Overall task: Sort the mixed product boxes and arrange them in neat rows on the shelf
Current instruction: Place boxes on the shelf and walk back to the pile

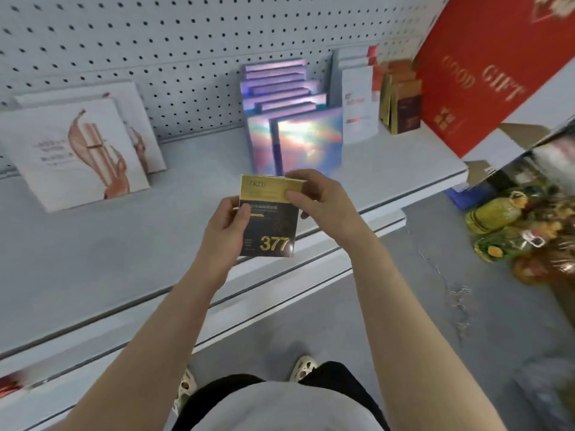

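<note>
1 view only, from a camera worn on the person's head. It looks forward and steeply down, over both forearms, onto the grey shelf (93, 244) and its pegboard back (155, 42). The shelf sits close, within arm's reach. The floor (435, 321) and the wearer's own feet fill the lower frame. Wide-angle bending tilts the shelf edge; the right margin is blurred, so detail there is probably unreliable.

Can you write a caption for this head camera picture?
Both hands hold a black-and-gold box before a shelf.
</note>
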{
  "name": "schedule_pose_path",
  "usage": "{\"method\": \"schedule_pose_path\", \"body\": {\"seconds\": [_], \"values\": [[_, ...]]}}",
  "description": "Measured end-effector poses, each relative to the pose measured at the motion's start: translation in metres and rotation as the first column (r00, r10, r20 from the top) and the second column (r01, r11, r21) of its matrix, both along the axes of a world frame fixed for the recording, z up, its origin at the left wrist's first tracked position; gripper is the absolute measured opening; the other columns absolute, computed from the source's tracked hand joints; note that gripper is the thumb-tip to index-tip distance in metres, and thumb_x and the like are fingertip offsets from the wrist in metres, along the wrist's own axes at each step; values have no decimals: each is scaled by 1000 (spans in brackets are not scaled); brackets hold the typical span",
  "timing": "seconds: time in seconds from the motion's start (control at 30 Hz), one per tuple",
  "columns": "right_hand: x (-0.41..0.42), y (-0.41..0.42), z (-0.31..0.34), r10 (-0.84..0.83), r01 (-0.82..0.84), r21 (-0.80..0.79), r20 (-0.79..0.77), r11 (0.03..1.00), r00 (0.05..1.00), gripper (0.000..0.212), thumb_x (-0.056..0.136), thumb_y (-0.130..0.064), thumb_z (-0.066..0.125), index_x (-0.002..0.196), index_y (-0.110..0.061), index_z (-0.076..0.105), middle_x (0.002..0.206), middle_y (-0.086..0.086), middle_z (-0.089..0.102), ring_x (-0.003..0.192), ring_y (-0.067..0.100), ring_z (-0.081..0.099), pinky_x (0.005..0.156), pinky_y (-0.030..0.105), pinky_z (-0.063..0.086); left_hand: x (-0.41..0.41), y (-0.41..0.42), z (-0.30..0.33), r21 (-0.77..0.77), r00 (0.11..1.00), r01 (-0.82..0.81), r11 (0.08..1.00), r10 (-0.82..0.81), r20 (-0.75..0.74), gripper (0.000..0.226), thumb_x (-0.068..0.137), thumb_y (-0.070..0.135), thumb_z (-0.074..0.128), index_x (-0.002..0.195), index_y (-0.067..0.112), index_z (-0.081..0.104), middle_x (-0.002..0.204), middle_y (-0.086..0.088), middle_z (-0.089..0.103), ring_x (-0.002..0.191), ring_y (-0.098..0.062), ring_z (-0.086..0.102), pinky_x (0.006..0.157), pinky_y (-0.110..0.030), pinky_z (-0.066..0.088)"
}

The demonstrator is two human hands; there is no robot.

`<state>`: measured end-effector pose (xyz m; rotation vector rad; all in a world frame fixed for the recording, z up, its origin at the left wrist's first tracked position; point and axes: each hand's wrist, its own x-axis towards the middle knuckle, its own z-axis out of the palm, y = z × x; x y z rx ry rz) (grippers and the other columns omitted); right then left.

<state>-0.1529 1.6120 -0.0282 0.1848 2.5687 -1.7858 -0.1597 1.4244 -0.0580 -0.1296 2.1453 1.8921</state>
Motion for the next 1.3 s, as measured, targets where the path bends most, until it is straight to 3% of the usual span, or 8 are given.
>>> {"method": "schedule_pose_path", "body": {"seconds": [0.1,0.23,0.33,0.5,0.63,0.97,1.13,1.3], "values": [[12,79,9,6,-6,85,-2,996,1000,27,94,-13,64,121,-15,61,92,2,67,81,10,62,64,22,54,7,72,-4,-15,995,76,997,-77,-60,14,99,27,49,105,30,61,107,2,68,100,-17,65,90,-39,54],[15,172,17,-57,61,149,-29,987,998,24,97,-17,61,120,-19,56,102,4,66,92,15,63,65,19,52,4,148,-4,-128,969,153,980,-174,-176,26,98,17,53,123,22,58,116,2,66,99,-5,61,86,-15,48],[3,235,20,-129,143,165,-92,976,987,22,96,-16,61,116,-23,56,106,4,65,96,19,63,69,25,55,-10,195,-2,-213,951,208,955,-248,-184,33,97,20,54,130,20,55,120,3,64,102,-7,59,88,-29,49],[-41,323,15,-182,213,258,-139,943,973,26,90,-12,62,110,-28,58,105,-1,66,98,22,62,86,46,56,-55,266,-7,-309,928,235,922,-308,-212,37,98,21,53,134,20,52,124,5,59,105,-9,57,88,-19,41],[-82,374,14,-156,184,307,-113,934,981,27,91,-11,61,111,-28,58,98,-13,63,90,13,59,86,43,52,-93,316,-14,-301,931,255,919,-318,-182,37,98,20,52,135,19,50,128,2,57,107,-13,58,91,-24,45],[-190,441,-3,42,-9,403,-74,915,996,35,90,-7,61,113,-33,58,112,-5,62,103,17,58,92,40,50,-157,414,-34,-396,952,208,894,-277,-127,44,99,22,52,142,19,44,143,-3,46,123,-19,54,106,-35,43],[-222,448,-22,99,-23,525,-116,851,988,50,81,-15,76,127,-20,54,129,0,44,115,12,48,92,19,37,-166,450,-49,-509,961,158,846,-250,-116,52,99,20,51,148,14,35,148,-8,41,130,-23,47,109,-31,37],[-234,447,-43,149,-5,583,-200,812,968,59,75,-23,83,126,-24,53,132,2,41,121,20,46,101,30,42,-167,470,-54,-561,965,76,825,-203,-168,51,97,16,53,146,11,40,144,-9,44,122,-27,52,103,-30,38]]}}
